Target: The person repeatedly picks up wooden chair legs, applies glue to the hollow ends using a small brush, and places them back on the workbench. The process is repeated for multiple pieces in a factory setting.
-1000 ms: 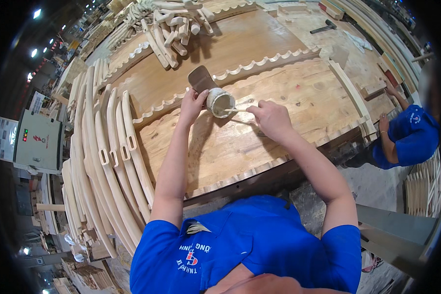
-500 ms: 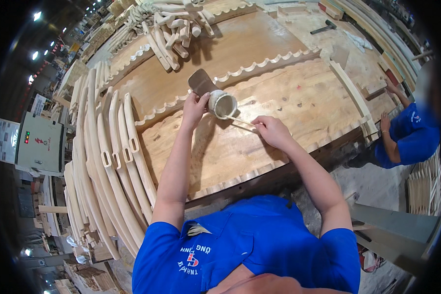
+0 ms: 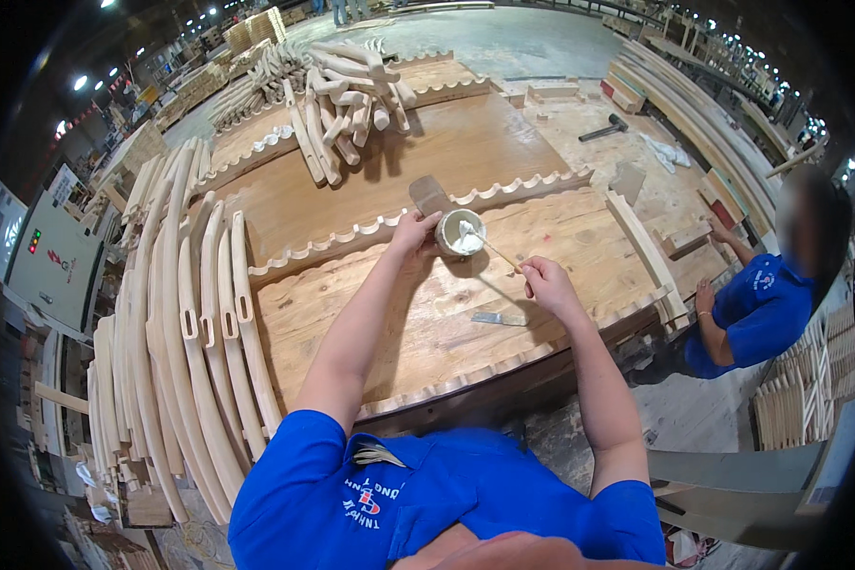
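In the head view, 1 person in a blue shirt is leaning over a wide plywood workbench [image 3: 418, 323], both bare forearms reaching away from the near edge. The left hand [image 3: 413, 231] is wrapping its fingers around the left side of 1 small round cup [image 3: 461, 233] of white paste, which is standing upright near the middle of the bench, just on the near side of a scalloped wooden strip [image 3: 503, 190]. The right hand [image 3: 541, 282] is pinching the near end of 1 thin stick [image 3: 497, 253] between closed fingers; the stick's far end is dipping into the cup. 1 flat metal blade [image 3: 499, 319] is lying on the bench just near of the right hand, untouched. 1 mallet [image 3: 429, 195] is lying just beyond the cup; its handle is partly hidden behind the left hand.

At the left, about 8 long curved wooden slats [image 3: 199, 351] are lying side by side; the exact count is hard to make out where they overlap. At the far side, 1 heap of curved wooden pieces [image 3: 347, 100] is piled up, too tangled to count. 1 hammer [image 3: 603, 127] is lying at the far right.

At the right edge, 1 co-worker [image 3: 760, 304] in blue is standing at the bench, cut off by the dark rim.
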{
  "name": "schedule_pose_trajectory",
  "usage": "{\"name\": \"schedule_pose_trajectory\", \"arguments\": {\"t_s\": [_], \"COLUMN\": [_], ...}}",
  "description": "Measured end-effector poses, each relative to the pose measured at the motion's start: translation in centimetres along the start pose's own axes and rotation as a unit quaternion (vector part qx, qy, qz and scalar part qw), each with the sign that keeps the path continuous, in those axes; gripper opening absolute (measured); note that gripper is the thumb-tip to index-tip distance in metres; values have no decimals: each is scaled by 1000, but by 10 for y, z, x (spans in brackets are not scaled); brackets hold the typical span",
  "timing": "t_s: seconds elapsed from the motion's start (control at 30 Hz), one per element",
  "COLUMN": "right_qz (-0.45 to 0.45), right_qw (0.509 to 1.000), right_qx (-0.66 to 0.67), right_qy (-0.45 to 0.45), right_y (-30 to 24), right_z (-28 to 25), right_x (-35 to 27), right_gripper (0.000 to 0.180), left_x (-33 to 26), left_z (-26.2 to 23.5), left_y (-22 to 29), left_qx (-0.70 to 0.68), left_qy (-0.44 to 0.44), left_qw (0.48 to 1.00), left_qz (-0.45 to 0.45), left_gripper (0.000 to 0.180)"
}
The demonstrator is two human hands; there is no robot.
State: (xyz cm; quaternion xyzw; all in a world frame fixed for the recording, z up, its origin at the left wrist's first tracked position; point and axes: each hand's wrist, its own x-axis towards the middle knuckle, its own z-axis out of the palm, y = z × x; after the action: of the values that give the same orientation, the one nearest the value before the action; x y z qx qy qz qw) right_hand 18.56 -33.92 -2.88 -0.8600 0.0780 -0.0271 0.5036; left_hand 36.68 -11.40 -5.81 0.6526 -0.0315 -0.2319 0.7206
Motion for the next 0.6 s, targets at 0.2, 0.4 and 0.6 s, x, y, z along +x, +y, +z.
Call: {"name": "schedule_pose_trajectory", "arguments": {"t_s": [0.2,0.4,0.6], "right_qz": [-15,-20,73], "right_qw": [952,965,991], "right_qx": [-304,-258,36], "right_qy": [19,-48,-104], "right_y": [-49,-45,-7], "right_z": [-4,-2,-13], "right_x": [7,30,21], "right_gripper": [28,27,27], "left_x": [14,10,-7], "left_z": [-4,2,-6], "left_y": [-2,0,8], "left_qx": [61,125,90], "left_qy": [32,58,26], "left_qw": [997,990,995], "left_qz": [-29,-21,-36], "left_gripper": [28,38,45]}}
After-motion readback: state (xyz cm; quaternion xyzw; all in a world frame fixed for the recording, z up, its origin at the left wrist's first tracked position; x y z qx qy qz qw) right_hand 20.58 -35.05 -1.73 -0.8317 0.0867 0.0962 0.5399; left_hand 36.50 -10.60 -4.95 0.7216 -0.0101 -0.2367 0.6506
